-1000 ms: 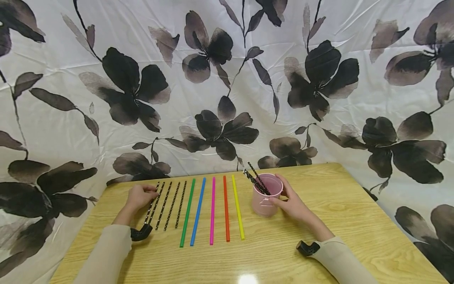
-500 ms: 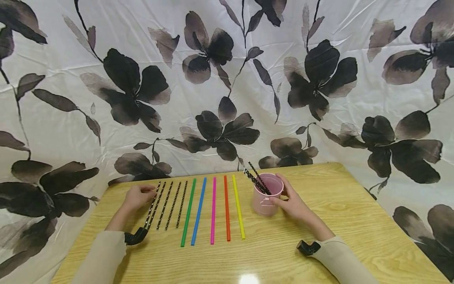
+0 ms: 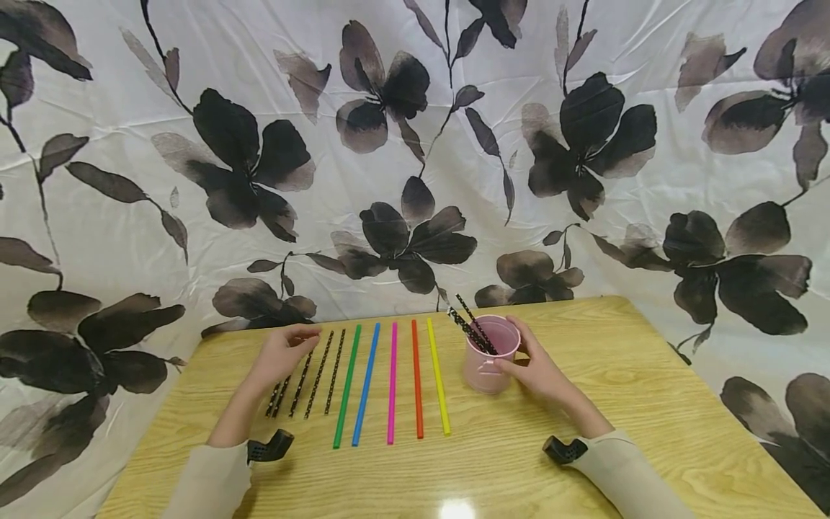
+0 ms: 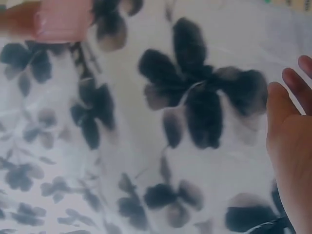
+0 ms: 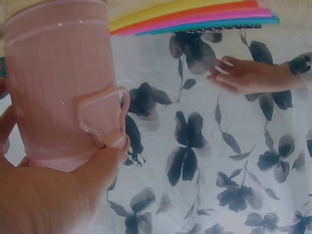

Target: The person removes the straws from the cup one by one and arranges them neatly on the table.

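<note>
Here's the pink cup (image 3: 482,376), right of centre in the head view and apparently upright on the bench (image 3: 512,468), dark straws (image 3: 468,328) leaning out toward upper left. The right hand (image 3: 533,362) has it grasped, thumb on the front by the little handle (image 5: 104,117); a light, steady hold should do, as those leaning straws might tug it over.

Across to the left, the left hand (image 3: 284,355) hangs over the dotted straws (image 3: 320,375), released, fingers loose, nothing showing in them. The knack, I'd say, is pinching one straw alone and lifting it clear so its neighbours don't roll. Between hand and cup lie green (image 3: 347,386), blue, magenta, red and yellow straws (image 3: 438,376); a path above them looks safest.

Now the awkward bits! That left hand covers the upper parts of the leftmost dotted straws; whether it touches any, I can't tell. The cup wall hides the straws' lower ends, and the bunch overlaps too much to count. The left wrist view is mostly floral cloth (image 4: 180,102), fingers cut off at the right edge.
</note>
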A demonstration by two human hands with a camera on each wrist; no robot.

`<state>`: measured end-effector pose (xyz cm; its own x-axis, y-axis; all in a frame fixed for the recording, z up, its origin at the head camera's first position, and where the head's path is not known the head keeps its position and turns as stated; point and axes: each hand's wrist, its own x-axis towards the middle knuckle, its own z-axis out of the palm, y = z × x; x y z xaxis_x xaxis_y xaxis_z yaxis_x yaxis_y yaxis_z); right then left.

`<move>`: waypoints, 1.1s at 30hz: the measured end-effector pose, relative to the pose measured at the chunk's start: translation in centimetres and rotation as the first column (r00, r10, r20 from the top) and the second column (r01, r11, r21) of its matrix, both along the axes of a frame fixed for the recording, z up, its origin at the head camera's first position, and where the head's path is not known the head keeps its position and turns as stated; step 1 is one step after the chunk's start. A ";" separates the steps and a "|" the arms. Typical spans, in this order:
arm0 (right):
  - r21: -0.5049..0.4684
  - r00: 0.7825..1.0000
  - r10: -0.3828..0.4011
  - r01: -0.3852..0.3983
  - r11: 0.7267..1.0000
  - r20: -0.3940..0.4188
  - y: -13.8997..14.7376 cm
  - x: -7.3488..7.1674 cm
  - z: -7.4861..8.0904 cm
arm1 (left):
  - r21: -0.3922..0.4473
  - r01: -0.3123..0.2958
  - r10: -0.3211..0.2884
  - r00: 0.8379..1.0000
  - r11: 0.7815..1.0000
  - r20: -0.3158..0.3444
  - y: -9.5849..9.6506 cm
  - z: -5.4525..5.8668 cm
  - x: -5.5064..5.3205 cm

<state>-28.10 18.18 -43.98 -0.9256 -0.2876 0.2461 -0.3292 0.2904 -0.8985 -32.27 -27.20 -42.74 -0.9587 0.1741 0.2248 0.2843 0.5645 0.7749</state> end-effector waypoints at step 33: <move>0.025 0.976 -0.215 0.215 0.976 -0.025 -1.0 -0.7 -1.1 | 0.413 0.045 -0.032 0.999 0.909 -0.037 21.9 -0.7 1.1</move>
<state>-28.85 17.20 -45.09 -0.9609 -0.0894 0.2619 -0.2759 0.3811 -0.8824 -31.21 -5.32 -43.40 -0.9450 0.0962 0.3125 0.3254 0.1831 0.9277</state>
